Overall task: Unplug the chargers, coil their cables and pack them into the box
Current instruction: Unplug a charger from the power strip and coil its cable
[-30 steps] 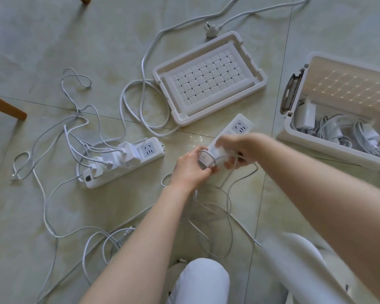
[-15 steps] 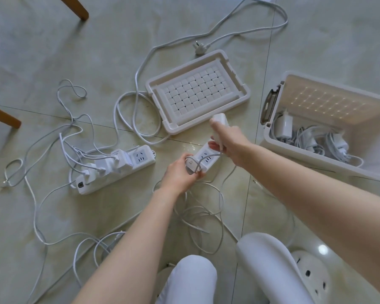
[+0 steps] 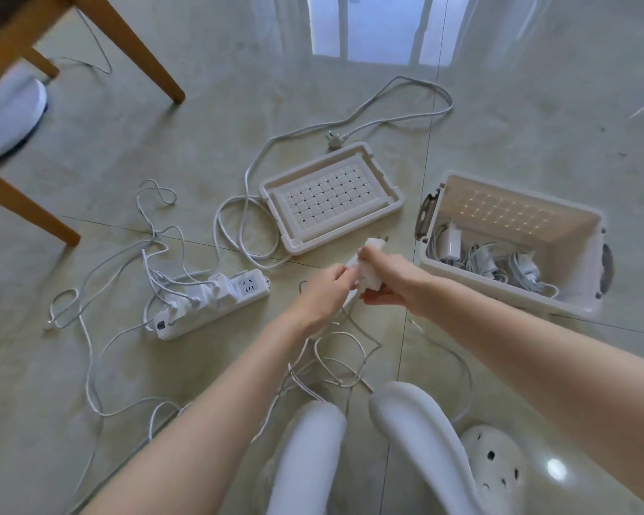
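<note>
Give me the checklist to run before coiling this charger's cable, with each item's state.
1. Charger out of its socket: ok, its prongs look bare.
2. Right hand grips the charger: ok.
3. Left hand has the cable: cannot tell, the fingers are blurred.
4. Cable free to coil: not ok, it lies in tangled loops.
5. Box open with room: ok, its lid lies aside.
6. Power strip emptied: not ok, other chargers are plugged in.
</note>
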Motion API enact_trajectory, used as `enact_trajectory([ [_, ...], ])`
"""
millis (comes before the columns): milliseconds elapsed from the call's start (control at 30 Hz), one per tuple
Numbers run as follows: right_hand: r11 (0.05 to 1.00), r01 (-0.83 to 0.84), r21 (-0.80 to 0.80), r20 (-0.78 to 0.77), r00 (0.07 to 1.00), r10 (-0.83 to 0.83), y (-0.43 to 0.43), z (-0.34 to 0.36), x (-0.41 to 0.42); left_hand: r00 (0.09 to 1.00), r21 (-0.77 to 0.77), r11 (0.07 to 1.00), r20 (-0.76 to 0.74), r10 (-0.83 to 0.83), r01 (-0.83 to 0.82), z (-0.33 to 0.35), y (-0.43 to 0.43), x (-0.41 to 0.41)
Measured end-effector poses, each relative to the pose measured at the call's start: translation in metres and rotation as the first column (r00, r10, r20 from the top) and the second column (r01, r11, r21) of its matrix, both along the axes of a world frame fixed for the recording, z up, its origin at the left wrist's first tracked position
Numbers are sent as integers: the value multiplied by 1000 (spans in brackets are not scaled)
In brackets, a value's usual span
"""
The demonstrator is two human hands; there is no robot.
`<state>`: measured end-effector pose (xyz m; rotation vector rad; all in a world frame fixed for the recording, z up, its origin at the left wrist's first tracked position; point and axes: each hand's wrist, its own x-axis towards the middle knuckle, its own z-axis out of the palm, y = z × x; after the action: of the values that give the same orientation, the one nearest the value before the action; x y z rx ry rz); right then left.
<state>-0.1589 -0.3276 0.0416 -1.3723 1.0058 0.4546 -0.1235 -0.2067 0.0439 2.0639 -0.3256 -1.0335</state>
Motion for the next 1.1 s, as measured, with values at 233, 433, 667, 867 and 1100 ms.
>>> enact_trajectory([
  [233,963,149,-224,334,940,-67,1,67,-9,987,-193,981,-152,-56,26,52,-2,-17],
  [433,930,274,-245,544,833,-102,8,142,-25,990,-206,970,69,-119,131,99,-10,-30],
  [667,898,333,-287,700,713,-41,20,207,-47,904,-19,976,381,-195,218,136,1,-52],
  [867,874,404,-269,745,663,-77,15,260,-58,937,-363,928,346,46,88,190,18,-64],
  [1100,892,182,-415,587,802,109,22,244,-85,998,-335,940,21,-56,59,216,15,-95],
])
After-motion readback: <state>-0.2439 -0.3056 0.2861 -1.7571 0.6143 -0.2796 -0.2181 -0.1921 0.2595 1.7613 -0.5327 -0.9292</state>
